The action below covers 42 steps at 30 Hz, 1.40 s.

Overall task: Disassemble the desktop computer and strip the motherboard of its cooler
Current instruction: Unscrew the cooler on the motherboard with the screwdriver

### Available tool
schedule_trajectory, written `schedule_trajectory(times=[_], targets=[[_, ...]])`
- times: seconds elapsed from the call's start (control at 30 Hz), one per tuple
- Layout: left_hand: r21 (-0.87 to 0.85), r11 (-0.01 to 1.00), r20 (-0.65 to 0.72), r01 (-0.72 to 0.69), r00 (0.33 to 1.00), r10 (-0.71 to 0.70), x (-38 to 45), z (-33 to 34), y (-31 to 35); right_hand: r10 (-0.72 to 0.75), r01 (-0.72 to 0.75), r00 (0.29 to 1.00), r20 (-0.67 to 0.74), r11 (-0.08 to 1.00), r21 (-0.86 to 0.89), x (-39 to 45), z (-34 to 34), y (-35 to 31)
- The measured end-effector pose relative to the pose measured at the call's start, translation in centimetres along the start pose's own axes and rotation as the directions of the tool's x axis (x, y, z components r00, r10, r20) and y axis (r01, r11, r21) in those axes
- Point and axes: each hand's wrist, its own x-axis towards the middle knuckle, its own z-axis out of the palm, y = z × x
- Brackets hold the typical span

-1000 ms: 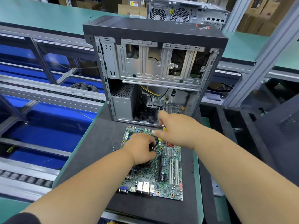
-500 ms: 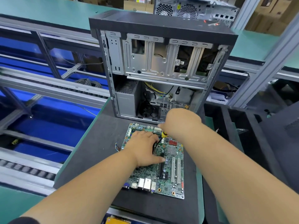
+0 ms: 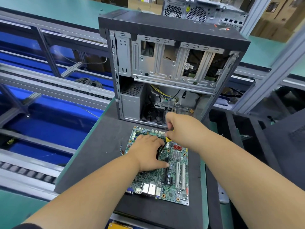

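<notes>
A green motherboard (image 3: 175, 182) lies flat on a dark foam mat (image 3: 99, 156), its port block facing me. My left hand (image 3: 147, 152) rests palm-down on the board's upper left part, covering the cooler, with the thumb stretched toward the slots. My right hand (image 3: 183, 129) grips a yellow-handled screwdriver (image 3: 168, 139) over the board's top middle, its shaft angled down beside my left hand. Behind the board stands the opened computer case (image 3: 166, 66), with a power supply, cables and a fan inside.
A second computer case (image 3: 203, 12) sits on the green bench at the back. Blue conveyor lanes with metal rails (image 3: 49, 83) run on the left. Black foam trays (image 3: 239, 129) lie to the right. A yellow object (image 3: 119, 226) peeks out at the bottom edge.
My left hand has spread flatter over the cooler area, thumb reaching out. My right hand has shifted slightly back toward the case with the screwdriver. The view has tilted a little.
</notes>
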Motion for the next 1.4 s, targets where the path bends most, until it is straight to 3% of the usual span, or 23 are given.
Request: schedule_trajectory(times=[0.1,0.2,0.27,0.4,0.5,0.6,0.77,0.93,1.03,1.13,1.23,1.3,1.4], targets=[[0.014,1.000,0.008,-0.010,1.000,0.009,0.0,0.0,0.0,-0.119,0.119,0.988,0.102,0.993,0.003,-0.1,-0.6,0.6],[0.013,1.000,0.006,-0.007,1.000,0.007,0.1,0.0,-0.1,-0.134,0.129,0.981,0.140,0.991,0.047,-0.1,-1.2,0.9],[0.022,1.000,0.007,-0.009,1.000,0.009,0.1,0.1,0.0,-0.101,0.100,0.991,0.083,0.995,0.006,-0.4,-1.2,1.0],[0.012,1.000,0.015,-0.017,1.000,0.017,0.0,0.0,0.0,0.080,-0.102,0.993,-0.090,0.959,-0.263,-0.3,0.0,0.7],[0.035,0.998,0.053,-0.060,0.997,0.058,-0.1,-0.4,-0.2,0.141,-0.145,0.989,-0.050,0.986,-0.078,0.0,0.0,0.4],[0.092,0.990,0.070,-0.110,0.992,0.104,-0.5,-0.6,-0.6,0.207,-0.190,0.970,-0.127,0.973,0.134,-0.5,0.1,0.1],[0.150,0.982,0.014,-0.115,0.993,0.114,-1.1,0.0,-0.5,0.246,-0.286,0.919,-0.307,0.954,-0.092,-1.2,1.9,-0.9],[0.160,0.982,-0.009,-0.104,0.994,0.106,-1.0,0.3,-0.4,0.132,-0.100,0.981,-0.139,0.972,0.214,-1.6,1.9,-0.9],[0.148,0.983,-0.013,-0.107,0.994,0.110,-1.0,0.4,-0.6,0.094,-0.080,0.994,-0.061,0.978,0.194,-1.6,1.0,-0.5],[0.127,0.986,-0.016,-0.106,0.994,0.108,-1.0,0.5,-0.7,0.146,-0.145,0.989,-0.007,0.985,0.099,-0.9,-0.1,-0.1],[0.140,0.985,-0.018,-0.101,0.994,0.105,-1.0,0.5,-0.6,0.204,-0.212,0.975,-0.090,0.973,-0.091,-0.4,0.0,-0.5],[0.167,0.980,-0.006,-0.105,0.994,0.107,-0.9,0.4,-0.6,0.192,-0.196,0.973,-0.127,0.980,-0.019,-0.5,0.6,-0.7],[0.156,0.982,-0.004,-0.106,0.994,0.108,-0.8,0.2,-0.7,0.092,-0.083,0.994,-0.053,0.985,0.149,-0.9,0.9,-0.4]])
